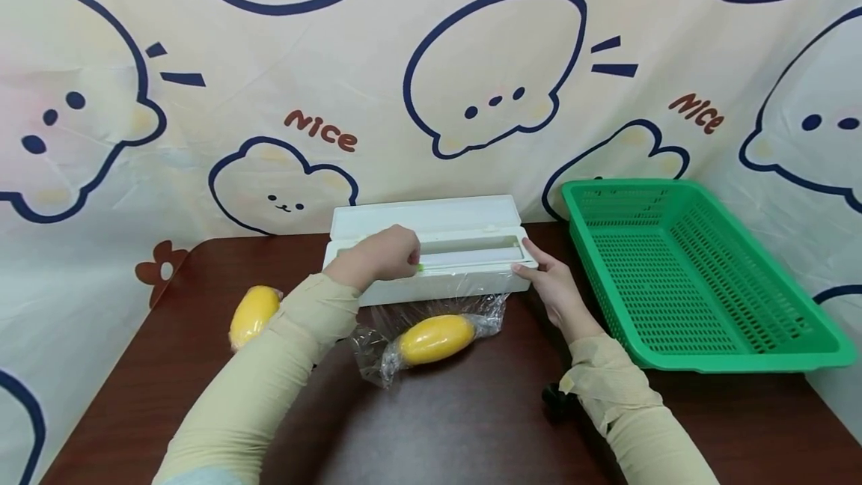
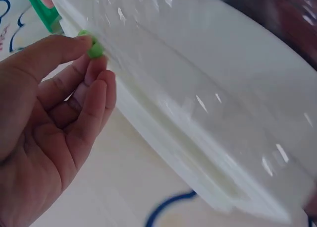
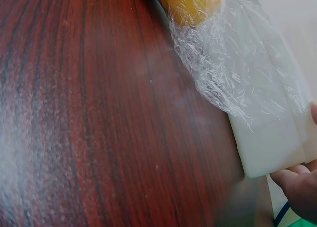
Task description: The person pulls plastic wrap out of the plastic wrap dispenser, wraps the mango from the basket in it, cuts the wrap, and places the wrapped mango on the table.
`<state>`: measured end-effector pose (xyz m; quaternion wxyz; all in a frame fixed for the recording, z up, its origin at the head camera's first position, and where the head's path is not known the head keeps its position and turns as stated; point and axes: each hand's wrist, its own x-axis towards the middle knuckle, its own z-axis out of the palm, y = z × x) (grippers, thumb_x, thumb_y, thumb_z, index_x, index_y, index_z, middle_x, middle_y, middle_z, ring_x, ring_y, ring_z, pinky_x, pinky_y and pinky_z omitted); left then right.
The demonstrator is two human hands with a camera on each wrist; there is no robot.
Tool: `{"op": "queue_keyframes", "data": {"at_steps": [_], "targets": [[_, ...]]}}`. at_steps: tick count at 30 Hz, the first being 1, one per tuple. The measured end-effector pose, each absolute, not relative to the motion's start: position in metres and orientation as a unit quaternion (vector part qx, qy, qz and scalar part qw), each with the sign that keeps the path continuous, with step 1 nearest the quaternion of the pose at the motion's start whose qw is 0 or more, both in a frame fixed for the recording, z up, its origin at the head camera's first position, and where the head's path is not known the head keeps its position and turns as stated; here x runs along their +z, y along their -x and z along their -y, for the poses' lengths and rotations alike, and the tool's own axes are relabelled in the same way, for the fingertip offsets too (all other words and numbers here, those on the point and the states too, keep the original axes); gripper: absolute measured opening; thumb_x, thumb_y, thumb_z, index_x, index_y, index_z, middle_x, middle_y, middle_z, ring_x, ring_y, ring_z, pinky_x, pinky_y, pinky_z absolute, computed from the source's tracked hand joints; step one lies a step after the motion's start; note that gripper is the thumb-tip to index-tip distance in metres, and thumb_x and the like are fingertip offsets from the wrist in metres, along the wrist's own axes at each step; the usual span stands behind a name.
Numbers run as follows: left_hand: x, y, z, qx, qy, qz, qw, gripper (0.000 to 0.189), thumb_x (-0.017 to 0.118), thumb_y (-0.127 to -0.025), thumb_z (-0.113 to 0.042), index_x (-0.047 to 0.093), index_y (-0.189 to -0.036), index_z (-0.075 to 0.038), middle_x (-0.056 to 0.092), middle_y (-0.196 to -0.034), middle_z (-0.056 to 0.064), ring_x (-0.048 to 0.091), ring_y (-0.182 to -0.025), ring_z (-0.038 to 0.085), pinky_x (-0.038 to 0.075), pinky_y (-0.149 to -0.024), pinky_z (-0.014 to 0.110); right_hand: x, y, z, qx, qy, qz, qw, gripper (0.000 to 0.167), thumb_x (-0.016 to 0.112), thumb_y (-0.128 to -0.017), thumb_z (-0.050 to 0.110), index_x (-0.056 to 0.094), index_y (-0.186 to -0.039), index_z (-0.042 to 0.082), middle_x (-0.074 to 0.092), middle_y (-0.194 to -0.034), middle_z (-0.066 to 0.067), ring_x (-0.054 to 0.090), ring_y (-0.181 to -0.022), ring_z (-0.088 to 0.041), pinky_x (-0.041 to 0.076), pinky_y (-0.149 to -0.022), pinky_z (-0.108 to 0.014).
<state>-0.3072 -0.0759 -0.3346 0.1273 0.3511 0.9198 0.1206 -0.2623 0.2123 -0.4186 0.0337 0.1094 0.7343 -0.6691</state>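
A white cling film dispenser box (image 1: 444, 287) lies across the back of the table, its lid (image 1: 427, 217) tipped back and a roll inside. My left hand (image 1: 385, 253) pinches a small green slider (image 2: 95, 48) at the box's front edge. At the right end, my right hand (image 1: 552, 287) grips the box, thumb on top and fingers around the corner. Clear cling film (image 3: 213, 73) hangs over the front of the box. It reaches down to a yellow mango-shaped fruit (image 1: 436, 339), which sits wrapped in film before the box.
Another yellow fruit (image 1: 254, 316), also shiny with film, lies left of my left forearm. A green plastic basket (image 1: 747, 362) stands on the right, close to my right arm. Behind the table hangs a printed cloth (image 1: 377, 73). A small black object (image 1: 556, 401) lies by my right wrist.
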Motion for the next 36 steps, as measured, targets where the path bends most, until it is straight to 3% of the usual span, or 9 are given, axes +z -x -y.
{"op": "queue_keyframes", "data": {"at_steps": [7,11,18,31,36], "targets": [[-0.337,0.304,0.095,0.132,-0.34,-0.923,0.12,0.026,0.066,-0.094,-0.002,0.061,-0.07,-0.009,0.04,-0.06,-0.005,0.036,-0.06,0.012,0.035,-0.062,0.028,-0.417,0.263,-0.223,-0.662,-0.117,-0.74,0.035,0.063,0.062,-0.103,0.009,0.034,-0.159,0.015,0.022,-0.166,-0.01,0.017,-0.153,-0.025,0.022,-0.12,-0.04],[-0.338,0.303,0.102,0.133,-0.337,-0.925,0.117,0.022,0.067,-0.095,-0.003,0.064,-0.073,-0.007,0.043,-0.061,-0.003,0.039,-0.061,0.014,0.038,-0.064,0.03,-0.419,0.263,-0.223,-0.66,-0.12,-0.74,0.04,0.063,0.062,-0.103,0.009,0.034,-0.159,0.016,0.022,-0.166,-0.01,0.017,-0.152,-0.025,0.023,-0.12,-0.039],[-0.34,0.301,0.123,0.137,-0.328,-0.929,0.101,0.007,0.071,-0.094,-0.003,0.075,-0.088,-0.003,0.069,-0.081,0.002,0.059,-0.076,0.017,0.053,-0.074,0.036,-0.418,0.264,-0.221,-0.66,-0.115,-0.741,0.035,0.063,0.062,-0.103,0.009,0.034,-0.159,0.017,0.022,-0.166,-0.01,0.018,-0.152,-0.025,0.024,-0.12,-0.04],[-0.34,0.295,0.154,0.136,-0.307,-0.937,0.095,0.005,0.072,-0.092,-0.001,0.075,-0.087,-0.002,0.069,-0.081,0.004,0.057,-0.071,0.017,0.052,-0.068,0.034,-0.418,0.263,-0.212,-0.668,-0.109,-0.735,0.037,0.063,0.062,-0.102,0.008,0.034,-0.158,0.016,0.022,-0.167,-0.01,0.016,-0.153,-0.025,0.023,-0.12,-0.04],[-0.341,0.294,0.168,0.13,-0.294,-0.943,0.087,0.003,0.074,-0.09,-0.002,0.075,-0.087,-0.001,0.069,-0.082,0.004,0.06,-0.074,0.019,0.053,-0.071,0.037,-0.419,0.262,-0.212,-0.666,-0.11,-0.737,0.04,0.063,0.063,-0.103,0.009,0.034,-0.159,0.017,0.021,-0.167,-0.01,0.016,-0.153,-0.025,0.023,-0.12,-0.04]]}}
